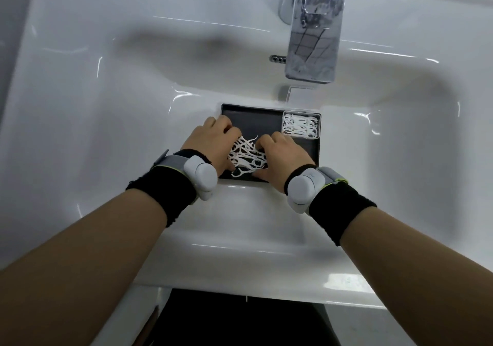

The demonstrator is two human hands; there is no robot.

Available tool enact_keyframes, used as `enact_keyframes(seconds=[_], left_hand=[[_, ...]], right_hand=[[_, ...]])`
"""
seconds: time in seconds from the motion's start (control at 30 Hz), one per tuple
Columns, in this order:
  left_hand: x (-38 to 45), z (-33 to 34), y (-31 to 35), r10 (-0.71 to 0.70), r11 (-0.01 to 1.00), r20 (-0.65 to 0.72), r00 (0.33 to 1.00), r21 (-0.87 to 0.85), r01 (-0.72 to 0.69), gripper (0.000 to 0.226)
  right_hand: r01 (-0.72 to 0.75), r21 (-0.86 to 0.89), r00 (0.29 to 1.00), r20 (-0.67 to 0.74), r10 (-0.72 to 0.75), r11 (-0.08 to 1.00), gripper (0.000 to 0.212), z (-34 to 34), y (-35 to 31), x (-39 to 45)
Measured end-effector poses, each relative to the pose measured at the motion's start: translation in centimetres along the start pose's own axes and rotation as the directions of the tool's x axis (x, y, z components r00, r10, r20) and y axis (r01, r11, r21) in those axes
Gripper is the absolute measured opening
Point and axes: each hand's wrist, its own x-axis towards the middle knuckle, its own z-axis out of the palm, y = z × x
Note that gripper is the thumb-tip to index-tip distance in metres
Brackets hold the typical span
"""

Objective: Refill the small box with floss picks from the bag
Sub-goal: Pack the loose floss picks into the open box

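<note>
- Left hand [213, 142] — fingers curled down at the left edge of the loose floss picks [246, 156], seemingly gathering or pinching them; the fingertips are hidden, so the exact hold cannot be told.
- Dark tray [253, 121] — set on the sink's front ledge [240, 225]; holds the loose pile at its near left and the small box at its far right corner.
- Right hand [280, 153] — fingers bent onto the pile's right edge, touching the picks; grip not clear.
- Small box [301, 125] — clear, open-topped, already layered with white picks; looks well filled.
- Progress, as judged: box mostly stocked — the loose pile is left to transfer. No bag is in view.
- Faucet [312, 38] — chrome, above the basin, well apart.
</note>
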Motion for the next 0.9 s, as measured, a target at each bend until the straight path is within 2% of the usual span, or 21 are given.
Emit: enact_keyframes(seconds=[0.13,0.27,0.63,0.9], left_hand=[[0.2,0.2,-0.1,0.043,0.999,0.002,0.999,-0.018,-0.043,0.051],[0.2,0.4,-0.1,0.024,0.997,0.016,1.0,-0.074,-0.022,0.036],[0.2,0.2,0.2,0.04,0.992,-0.016,0.999,-0.115,-0.041,0.027],[0.3,-1.1,1.1,0.032,0.993,-0.122,0.992,-0.105,-0.045,0.022]], right_hand=[[0.005,0.002,1.0,-0.027,-0.005,1.0,0.044,0.5,-0.5,0.2],[0.007,0.028,0.998,-0.058,-0.006,1.0,0.032,0.9,-0.7,0.3],[0.017,0.097,0.985,-0.174,0.0,0.995,0.022,0.9,0.0,-0.6],[-0.015,0.261,0.974,-0.214,0.073,0.965,0.019,-0.3,1.6,-1.6]])
